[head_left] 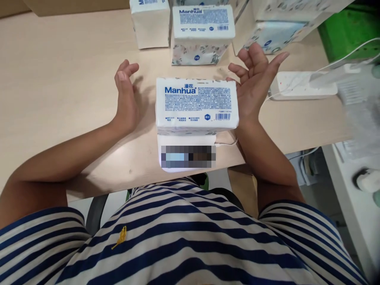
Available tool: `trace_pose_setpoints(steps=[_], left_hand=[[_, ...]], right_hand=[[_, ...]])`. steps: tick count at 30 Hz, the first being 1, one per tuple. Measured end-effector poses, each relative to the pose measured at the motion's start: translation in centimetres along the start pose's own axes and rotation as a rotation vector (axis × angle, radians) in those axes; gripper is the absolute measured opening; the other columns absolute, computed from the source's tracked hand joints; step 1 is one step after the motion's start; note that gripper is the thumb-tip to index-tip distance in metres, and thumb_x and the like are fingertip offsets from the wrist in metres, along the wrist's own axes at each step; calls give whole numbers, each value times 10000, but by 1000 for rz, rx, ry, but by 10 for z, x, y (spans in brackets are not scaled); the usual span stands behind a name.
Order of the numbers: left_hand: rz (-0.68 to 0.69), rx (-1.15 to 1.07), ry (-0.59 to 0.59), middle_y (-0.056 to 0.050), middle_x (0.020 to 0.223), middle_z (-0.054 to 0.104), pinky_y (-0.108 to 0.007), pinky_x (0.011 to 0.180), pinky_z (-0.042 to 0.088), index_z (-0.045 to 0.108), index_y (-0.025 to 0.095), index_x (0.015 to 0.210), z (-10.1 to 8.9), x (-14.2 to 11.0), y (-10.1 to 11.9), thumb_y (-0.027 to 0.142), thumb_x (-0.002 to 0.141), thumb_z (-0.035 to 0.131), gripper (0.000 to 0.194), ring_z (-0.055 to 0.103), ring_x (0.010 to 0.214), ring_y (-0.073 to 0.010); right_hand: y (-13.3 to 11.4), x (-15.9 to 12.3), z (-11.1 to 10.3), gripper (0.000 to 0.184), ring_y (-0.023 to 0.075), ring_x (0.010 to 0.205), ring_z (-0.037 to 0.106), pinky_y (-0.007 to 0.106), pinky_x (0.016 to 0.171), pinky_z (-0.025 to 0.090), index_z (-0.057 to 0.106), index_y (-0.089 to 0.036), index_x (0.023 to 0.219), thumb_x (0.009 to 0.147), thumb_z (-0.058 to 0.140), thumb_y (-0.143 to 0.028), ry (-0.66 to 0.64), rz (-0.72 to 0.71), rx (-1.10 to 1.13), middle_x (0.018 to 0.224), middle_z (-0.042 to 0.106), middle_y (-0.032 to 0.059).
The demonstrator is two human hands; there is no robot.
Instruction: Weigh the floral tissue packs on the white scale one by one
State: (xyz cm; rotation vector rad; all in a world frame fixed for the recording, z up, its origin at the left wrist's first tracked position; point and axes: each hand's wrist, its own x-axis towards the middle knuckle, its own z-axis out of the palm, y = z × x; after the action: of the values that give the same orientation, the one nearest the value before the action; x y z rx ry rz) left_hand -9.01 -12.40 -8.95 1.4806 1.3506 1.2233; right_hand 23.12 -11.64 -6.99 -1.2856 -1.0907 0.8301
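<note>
A soft pack of Manhua tissues [196, 105] rests on a white flat device [187, 139] that looks like a scale, its front panel pixelated. To the left of the pack, apart from it, my left hand [126, 99] is raised over the table with fingers loosely bent and nothing in them. My right hand [252, 85] is open at the pack's right side, palm turned inward, fingers spread. Part of that hand is behind the pack's edge, so I cannot tell whether they touch.
Behind stand another tissue pack [203, 37], a white pack [151, 25] and stacked packs [267, 35]. A white power strip [307, 85] with cables lies at right, near a green bin [353, 33]. A thin cable [227, 143] joins the device. Cardboard [89, 4] borders the far left of the table [59, 71].
</note>
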Motion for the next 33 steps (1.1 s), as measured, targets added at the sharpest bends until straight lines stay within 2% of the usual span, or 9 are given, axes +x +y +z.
trace_pose_setpoints(steps=[3, 5, 8, 14, 17, 22, 25, 29, 33], left_hand=[[-35, 16, -1, 25, 1839, 284, -424, 1410, 345, 572, 306, 1481, 0, -2, 7, 694, 1141, 12, 762, 300, 1722, -117], [-33, 29, -2, 38, 1841, 286, -442, 1416, 338, 577, 311, 1474, 0, -2, 8, 658, 1153, 0, 746, 285, 1731, -122], [-19, 66, -15, 67, 1841, 287, -486, 1407, 345, 576, 327, 1482, -1, -1, 5, 650, 1147, -32, 766, 255, 1745, -143], [9, -5, -30, 53, 1835, 278, -487, 1420, 313, 585, 342, 1472, -2, 3, -7, 823, 1062, 69, 817, 276, 1734, -172], [40, -31, -59, 57, 1840, 254, -493, 1429, 279, 582, 361, 1472, -3, 7, -16, 900, 1003, 112, 855, 228, 1748, -186], [46, -18, -57, 41, 1857, 221, -532, 1435, 245, 563, 367, 1479, -4, 10, -23, 979, 913, 98, 955, 209, 1750, -217], [24, 12, -48, 54, 1854, 253, -494, 1425, 280, 570, 347, 1478, -2, 7, -14, 923, 981, 79, 906, 246, 1743, -188], [-20, 38, -17, 19, 1848, 294, -448, 1396, 347, 574, 262, 1491, 2, 1, 2, 757, 1094, 7, 850, 356, 1703, -168], [-38, 48, 3, 7, 1834, 340, -445, 1406, 332, 602, 235, 1469, 3, -1, 10, 617, 1155, 3, 776, 357, 1706, -148]], right_hand=[[-8, -3, 6, 903, 332, 1411, 641, 583, 1202, 523, 488, -253, 1535, 1008, 45, -838, 79, 23, 115, 1615, 573, 135], [-11, -4, 8, 871, 335, 1395, 653, 573, 1178, 534, 515, -251, 1476, 999, 91, -845, 86, 28, 143, 1591, 582, 144], [-12, -5, 10, 909, 333, 1371, 668, 554, 1169, 544, 542, -235, 1417, 967, 115, -900, 87, 15, 148, 1578, 570, 158], [-12, -6, 11, 1023, 305, 1317, 706, 543, 1187, 554, 533, -216, 1430, 951, -30, -924, 91, 18, 136, 1557, 581, 153], [-14, -6, 12, 1053, 297, 1312, 715, 540, 1199, 559, 526, -220, 1447, 944, -73, -924, 102, 42, 133, 1532, 604, 143], [-15, -7, 13, 1106, 281, 1326, 713, 523, 1205, 563, 493, -207, 1498, 926, -119, -929, 87, 40, 119, 1522, 606, 140], [-15, -10, 12, 1071, 293, 1362, 691, 532, 1194, 571, 467, -231, 1547, 935, -50, -943, 62, 22, 65, 1543, 596, 149], [-17, -13, 13, 1044, 319, 1381, 684, 535, 1200, 570, 466, -216, 1573, 951, 51, -945, 60, 0, 67, 1553, 601, 179], [-21, -15, 14, 944, 307, 1380, 690, 528, 1224, 552, 411, -203, 1621, 1010, 62, -833, 55, 31, 44, 1568, 611, 165]])
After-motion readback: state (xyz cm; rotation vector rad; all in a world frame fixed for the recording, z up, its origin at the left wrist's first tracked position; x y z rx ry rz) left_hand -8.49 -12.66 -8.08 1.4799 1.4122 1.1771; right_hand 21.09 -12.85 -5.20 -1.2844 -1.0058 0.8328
